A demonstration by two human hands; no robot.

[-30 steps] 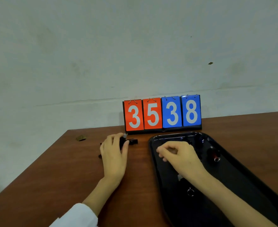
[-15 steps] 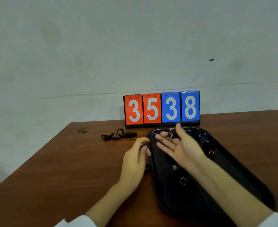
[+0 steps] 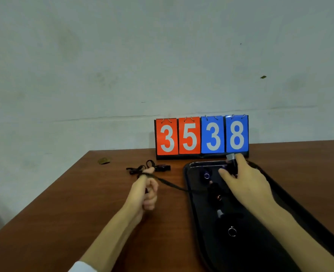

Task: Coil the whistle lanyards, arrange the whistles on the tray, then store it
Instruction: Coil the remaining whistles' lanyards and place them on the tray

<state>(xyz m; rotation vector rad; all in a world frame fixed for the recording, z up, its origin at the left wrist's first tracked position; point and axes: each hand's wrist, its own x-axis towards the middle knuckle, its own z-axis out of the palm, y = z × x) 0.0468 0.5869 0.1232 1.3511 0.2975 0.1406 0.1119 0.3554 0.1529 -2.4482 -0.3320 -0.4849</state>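
Nearest us, the black tray (image 3: 250,252) runs down the right side of the table (image 3: 64,213). Our left hand (image 3: 144,191), fingers curled, hooks a lanyard (image 3: 174,186) that crosses the tray's left rim. Our right hand (image 3: 246,185) grips a whistle (image 3: 232,160) at the far rim, just before the scoreboard (image 3: 201,136). Wood stretches leftward to the table's edge.

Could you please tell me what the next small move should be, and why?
Probably wind another turn round the raised finger of the left hand: the lanyard is only hooked over it and stretches uncoiled across to the tray, where the right hand grips a whistle.
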